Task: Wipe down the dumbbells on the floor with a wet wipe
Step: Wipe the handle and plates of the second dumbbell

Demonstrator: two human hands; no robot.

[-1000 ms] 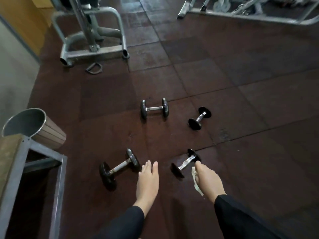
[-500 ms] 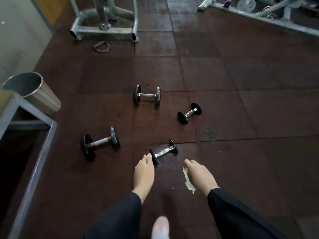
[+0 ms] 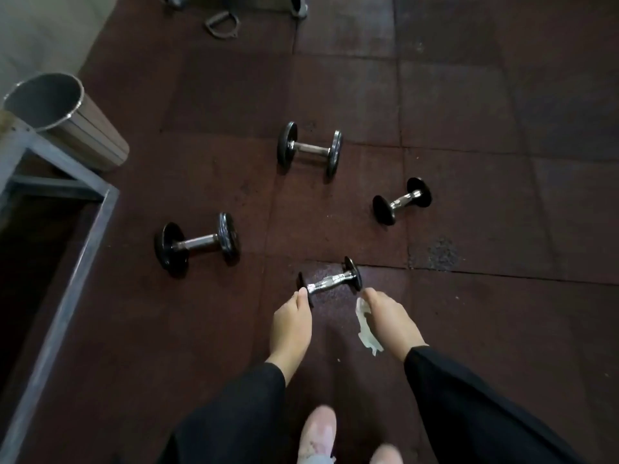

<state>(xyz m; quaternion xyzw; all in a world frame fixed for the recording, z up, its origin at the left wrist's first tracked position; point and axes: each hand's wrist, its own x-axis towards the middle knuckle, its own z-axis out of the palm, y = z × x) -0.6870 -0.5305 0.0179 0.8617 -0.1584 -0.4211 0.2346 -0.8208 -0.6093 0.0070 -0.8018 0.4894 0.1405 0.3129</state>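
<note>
Several black dumbbells with chrome handles lie on the dark rubber floor. The nearest small dumbbell (image 3: pixel 330 283) lies just beyond both hands. My left hand (image 3: pixel 291 324) reaches out with straight fingers, its fingertips at the dumbbell's left plate. My right hand (image 3: pixel 390 321) holds a crumpled white wet wipe (image 3: pixel 366 329), with its fingertips close to the right plate. A larger dumbbell (image 3: pixel 197 244) lies to the left, another large dumbbell (image 3: pixel 310 150) farther back, and a small dumbbell (image 3: pixel 402 200) at the right.
A metal bin (image 3: pixel 63 118) stands at the left beside a grey steel frame (image 3: pixel 67 279). A machine base and a metal cable handle (image 3: pixel 222 25) lie at the top. My shoes (image 3: pixel 318 433) show at the bottom edge. A rough patch (image 3: pixel 442 254) marks the floor.
The view has tilted down and closer to the floor. Both hands have reached forward to the ends of the nearest dumbbell; my shoes have come into view.
</note>
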